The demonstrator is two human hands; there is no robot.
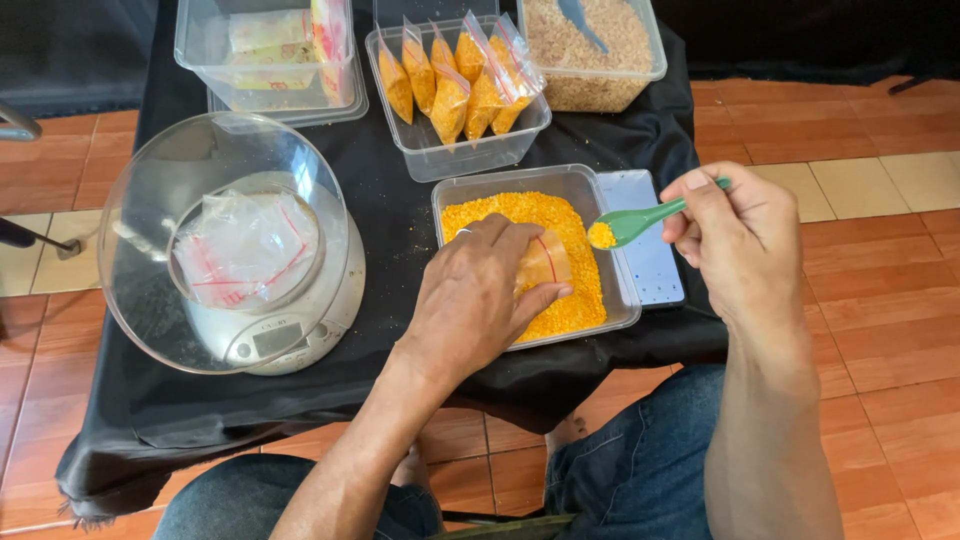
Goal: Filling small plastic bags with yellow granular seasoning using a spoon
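Because the bag is thin clear plastic with a red zip line, it looks limp and feather-light, likely to fold shut or slip unless it is pinched near its mouth, and that is where the left hand has it: fingers curled together around the upper part, thumb on the near side, holding it low over the tub of fine orange grain. The grain looks loose and dry, so it should pour readily and scatter at a knock; some specks already lie on the black cloth. The right hand grips the handle end of a green spoon, fingers closed on it, the loaded bowl level just above the tub's right rim, a short way from the bag. The left forearm comes up from below, wrist bent down over the tub; the right forearm rises along the table's right side, wrist turned inward. A scale with a clear bowl holding spare bags sits well left.
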